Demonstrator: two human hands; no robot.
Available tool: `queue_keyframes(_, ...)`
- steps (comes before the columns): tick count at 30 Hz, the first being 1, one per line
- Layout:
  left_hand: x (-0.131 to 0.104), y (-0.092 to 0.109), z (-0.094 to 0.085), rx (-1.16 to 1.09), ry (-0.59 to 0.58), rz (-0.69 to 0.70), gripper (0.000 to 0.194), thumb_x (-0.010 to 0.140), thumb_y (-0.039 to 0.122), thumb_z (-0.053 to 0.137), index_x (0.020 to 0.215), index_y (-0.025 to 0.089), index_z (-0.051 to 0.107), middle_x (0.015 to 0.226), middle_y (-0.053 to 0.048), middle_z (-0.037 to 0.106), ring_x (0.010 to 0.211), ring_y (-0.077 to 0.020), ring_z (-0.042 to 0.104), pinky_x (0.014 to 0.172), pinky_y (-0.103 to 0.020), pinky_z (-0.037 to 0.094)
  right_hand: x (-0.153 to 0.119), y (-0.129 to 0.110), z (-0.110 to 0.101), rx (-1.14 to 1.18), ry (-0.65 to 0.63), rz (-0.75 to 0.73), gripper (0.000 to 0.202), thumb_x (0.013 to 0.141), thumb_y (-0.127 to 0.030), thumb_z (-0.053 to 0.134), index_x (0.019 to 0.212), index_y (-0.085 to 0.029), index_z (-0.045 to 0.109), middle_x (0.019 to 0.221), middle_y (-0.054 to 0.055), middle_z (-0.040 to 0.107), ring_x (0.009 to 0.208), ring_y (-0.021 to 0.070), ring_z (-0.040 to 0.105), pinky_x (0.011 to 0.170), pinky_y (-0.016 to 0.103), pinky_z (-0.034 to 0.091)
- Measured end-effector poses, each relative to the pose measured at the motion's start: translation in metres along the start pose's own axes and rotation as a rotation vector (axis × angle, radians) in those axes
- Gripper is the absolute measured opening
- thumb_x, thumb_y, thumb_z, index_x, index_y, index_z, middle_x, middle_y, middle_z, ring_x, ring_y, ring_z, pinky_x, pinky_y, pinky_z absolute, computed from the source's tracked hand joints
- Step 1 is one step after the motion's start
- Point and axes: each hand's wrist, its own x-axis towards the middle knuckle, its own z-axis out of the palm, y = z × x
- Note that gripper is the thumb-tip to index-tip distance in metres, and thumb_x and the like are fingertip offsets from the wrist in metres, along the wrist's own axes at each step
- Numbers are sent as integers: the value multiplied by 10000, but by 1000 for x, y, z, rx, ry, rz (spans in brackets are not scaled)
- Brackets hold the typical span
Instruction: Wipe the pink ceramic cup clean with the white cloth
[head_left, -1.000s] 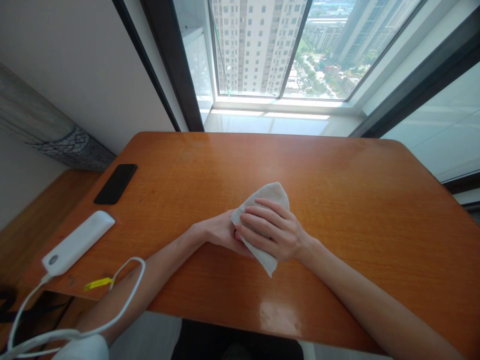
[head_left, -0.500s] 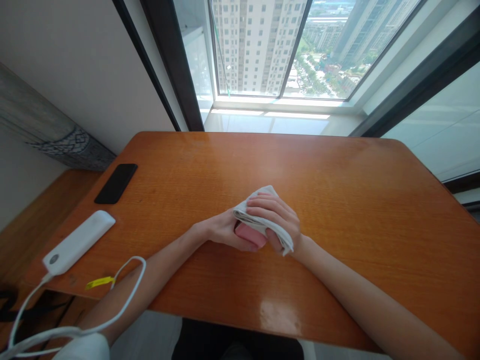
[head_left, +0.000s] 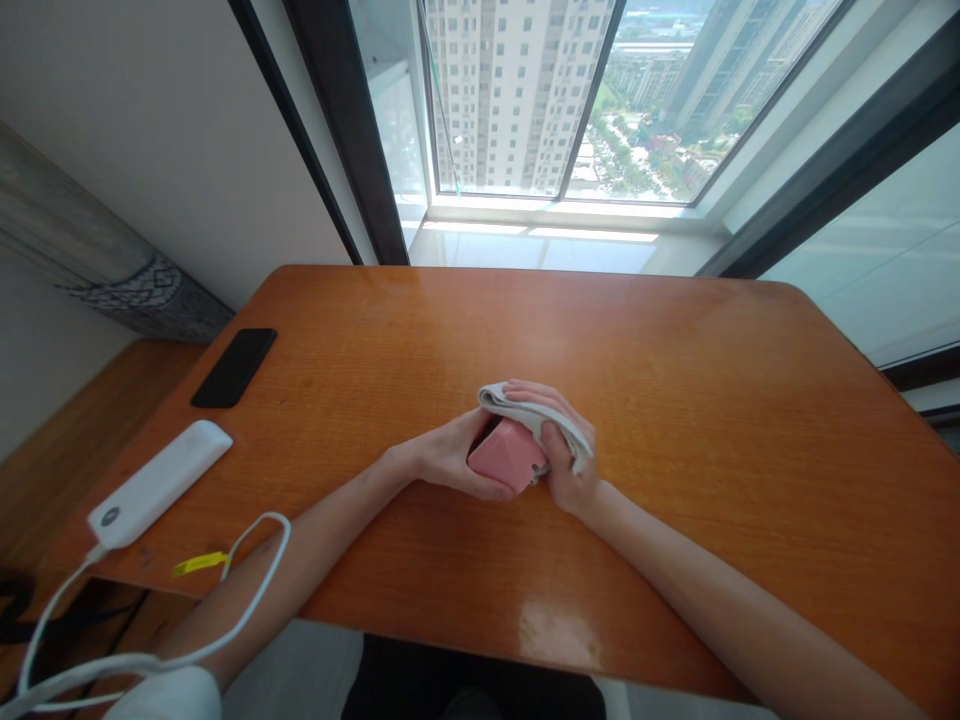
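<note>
Inside the counter's front edge (head_left: 480, 638), a pink object (head_left: 506, 457) is clasped by the left hand (head_left: 454, 460); cloth (head_left: 517, 404) is pinched by the right hand (head_left: 568, 482); the half-hidden object seems light, stiff; its sides should be gripped.

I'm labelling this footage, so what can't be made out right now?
Head view:
Part of the pink object: hidden by the left hand and cloth.
Palm of the right hand: behind cloth.
White object at lower left: cut off by the bottom edge.
Yellow tag: any print too small.
</note>
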Motion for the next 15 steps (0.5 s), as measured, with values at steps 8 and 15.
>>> queue_keyframes(8,-7,7,37,302,505,-383,344,967,546,696,1145,258,761,883,-73,834,920,-341,818,816,-562,714,-9,-36,9,-499,-318,-691,409,1073,-196,498,1358,-165,790,1362,109,831,1377,312,728,1256,576,569)
queue_keyframes(15,5,12,110,616,1151,-517,293,1027,417,681,1248,231,729,1078,-138,875,962,-358,856,906,-660,717,-4,-41,11,-605,-296,-665,472,1065,-202,422,1358,-106,780,1325,143,840,1348,296,741,1222,515,586)
